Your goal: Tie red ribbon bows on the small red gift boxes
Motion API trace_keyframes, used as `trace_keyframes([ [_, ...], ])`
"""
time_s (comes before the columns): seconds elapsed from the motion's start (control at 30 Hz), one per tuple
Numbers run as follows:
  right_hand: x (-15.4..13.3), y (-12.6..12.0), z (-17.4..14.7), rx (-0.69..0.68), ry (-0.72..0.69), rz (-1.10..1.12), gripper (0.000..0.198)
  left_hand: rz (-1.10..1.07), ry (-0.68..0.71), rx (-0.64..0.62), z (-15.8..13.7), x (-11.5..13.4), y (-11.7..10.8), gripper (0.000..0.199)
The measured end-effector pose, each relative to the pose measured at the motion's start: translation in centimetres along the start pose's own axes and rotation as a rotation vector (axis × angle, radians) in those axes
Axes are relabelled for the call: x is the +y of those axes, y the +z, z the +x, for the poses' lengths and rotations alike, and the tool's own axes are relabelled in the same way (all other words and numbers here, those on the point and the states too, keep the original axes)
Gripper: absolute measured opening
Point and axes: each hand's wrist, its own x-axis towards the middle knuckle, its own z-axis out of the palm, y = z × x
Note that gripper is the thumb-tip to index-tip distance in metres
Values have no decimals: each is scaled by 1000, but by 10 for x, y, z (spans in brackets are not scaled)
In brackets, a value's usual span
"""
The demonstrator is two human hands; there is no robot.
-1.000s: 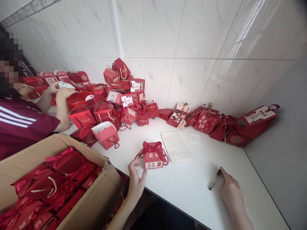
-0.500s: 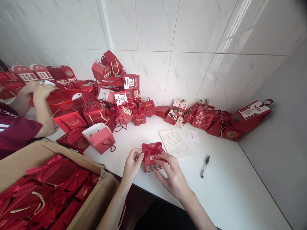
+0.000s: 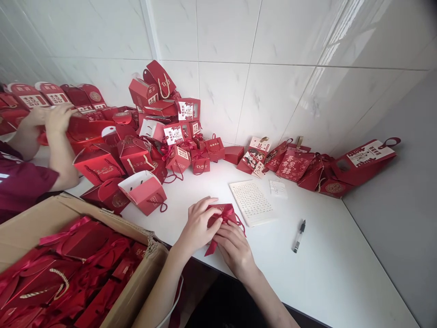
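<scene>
A small red gift box (image 3: pixel 221 208) stands on the white table in front of me, partly covered by my hands. A dark red satin ribbon (image 3: pixel 210 248) is tied on its top, one tail hanging down towards me. From the left, my left hand (image 3: pixel 200 225) reaches over the box, with thumb and forefinger pinched at the bow. The curled fingers of my right hand (image 3: pixel 236 253) press at the same bow from the front right. Red cord loops out at the box's right side. The exact grip on the ribbon is partly hidden.
Left of me, an open carton (image 3: pixel 112 207) holds several red boxes. More red gift boxes (image 3: pixel 146 191) are piled against the tiled wall. A written notepad (image 3: pixel 253 202) and a pen (image 3: pixel 298 236) lie to the right. A co-worker's hands (image 3: pixel 56 119) are at far left.
Both hands have closed in on the bow. The box has turned, its lettered front no longer facing me, and a ribbon tail now hangs at the front.
</scene>
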Motion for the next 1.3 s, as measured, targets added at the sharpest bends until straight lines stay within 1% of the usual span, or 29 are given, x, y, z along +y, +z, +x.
trace_keyframes([
  [0.13,-3,-3,-2,16,2,-24,22,-27,-28,-99,9,-1,-1,7],
  [0.23,-5,-5,-1,-30,-9,-33,18,-98,-67,-133,11,-2,2,4],
  [0.4,-10,-6,4,-42,-7,-31,13,-136,-139,-78,9,-4,14,8],
  [0.6,-18,-1,7,-80,-29,-27,11,-220,-156,-10,7,-9,21,10],
  [0.7,-17,-9,6,-80,-31,27,7,-263,-161,-26,7,-12,20,10],
  [0.73,-14,-14,6,-59,-8,49,10,-275,-161,-36,7,-12,20,10],
  [0.77,-11,-20,5,-18,52,52,15,-286,-161,-46,7,-12,19,11],
  [0.8,-6,-27,4,28,160,35,19,-296,-162,-54,7,-12,19,12],
  [0.83,-1,-33,3,54,311,10,21,-302,-163,-56,7,-11,18,12],
  [0.87,4,-38,2,34,485,-2,23,-304,-163,-56,6,-10,18,12],
  [0.9,10,-42,2,-25,660,11,26,-300,-165,-54,6,-9,17,11],
  [0.93,14,-44,1,-108,807,51,31,-286,-168,-53,6,-7,17,10],
  [0.97,18,-45,1,-194,911,117,36,-264,-173,-51,6,-6,17,9],
  [1.0,20,-44,0,-254,969,194,40,-235,-178,-48,6,-4,16,8],
  [1.03,21,-43,0,-271,993,266,42,-203,-181,-44,6,-3,16,7],
  [1.17,21,-38,0,-179,1004,448,46,-125,-184,-42,6,-2,17,8],
  [1.3,21,-42,-4,-203,1046,510,45,-126,-202,-55,6,-3,18,9],
])
